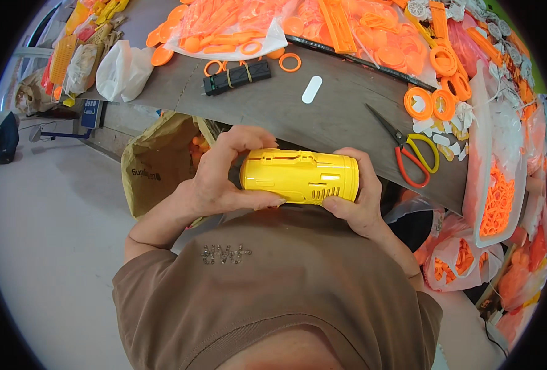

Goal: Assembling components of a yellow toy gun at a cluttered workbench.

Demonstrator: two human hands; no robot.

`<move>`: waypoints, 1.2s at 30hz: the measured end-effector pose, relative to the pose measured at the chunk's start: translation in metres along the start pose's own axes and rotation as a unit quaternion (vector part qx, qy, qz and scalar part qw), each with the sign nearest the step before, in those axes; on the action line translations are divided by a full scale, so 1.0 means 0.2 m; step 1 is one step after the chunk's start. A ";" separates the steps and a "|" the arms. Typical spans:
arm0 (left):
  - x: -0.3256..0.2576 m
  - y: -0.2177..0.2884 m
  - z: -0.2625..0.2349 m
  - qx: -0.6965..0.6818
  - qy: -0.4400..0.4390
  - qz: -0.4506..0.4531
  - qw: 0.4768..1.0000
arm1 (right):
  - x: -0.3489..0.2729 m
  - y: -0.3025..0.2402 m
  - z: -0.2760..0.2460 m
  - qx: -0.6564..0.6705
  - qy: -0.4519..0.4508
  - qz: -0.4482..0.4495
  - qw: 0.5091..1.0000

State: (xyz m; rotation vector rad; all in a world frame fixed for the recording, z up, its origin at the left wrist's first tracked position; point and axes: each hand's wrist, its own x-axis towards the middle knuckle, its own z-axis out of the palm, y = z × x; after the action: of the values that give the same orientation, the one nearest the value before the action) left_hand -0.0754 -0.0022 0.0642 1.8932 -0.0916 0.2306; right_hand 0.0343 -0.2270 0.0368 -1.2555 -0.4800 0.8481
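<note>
A yellow cylindrical plastic housing (pixel 292 176) lies sideways between my two hands, close in front of my chest. It has a raised ridge along its upper side and rows of slots toward the right end. My left hand (pixel 224 172) grips its rounded left end, thumb along the lower side and fingers over the top. Around the right end my right hand (pixel 359 197) is closed, with the thumb on the slotted part. The fingers behind the housing are partly hidden.
Red-and-yellow-handled scissors (pixel 409 145), a white oval piece (pixel 311 89) and a black block with bands (pixel 237 77) lie on the grey table (pixel 273 98). Bags of orange parts (pixel 224 28) line the back. An open paper sack (pixel 153 163) stands left; a white bin (pixel 501 203) stands right.
</note>
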 end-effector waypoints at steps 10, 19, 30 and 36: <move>-0.04 0.00 0.10 0.153 0.026 0.025 0.988 | -0.02 0.07 -0.02 -0.086 -0.043 -0.043 0.994; -0.03 -0.02 0.09 0.179 0.053 0.120 0.975 | 0.00 0.04 -0.04 -0.163 -0.090 -0.082 0.979; 0.02 0.06 0.06 0.207 0.043 0.171 0.962 | 0.00 0.04 -0.03 -0.168 -0.056 -0.090 0.980; -0.02 0.06 0.10 0.248 0.042 0.110 0.962 | 0.01 0.06 -0.02 -0.215 -0.015 -0.112 0.970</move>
State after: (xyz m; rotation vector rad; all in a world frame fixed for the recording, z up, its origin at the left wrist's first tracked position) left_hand -0.0785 -0.0256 0.0692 2.3700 -0.2024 0.5241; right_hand 0.0348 -0.2280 0.0242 -1.5494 -0.8459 0.5883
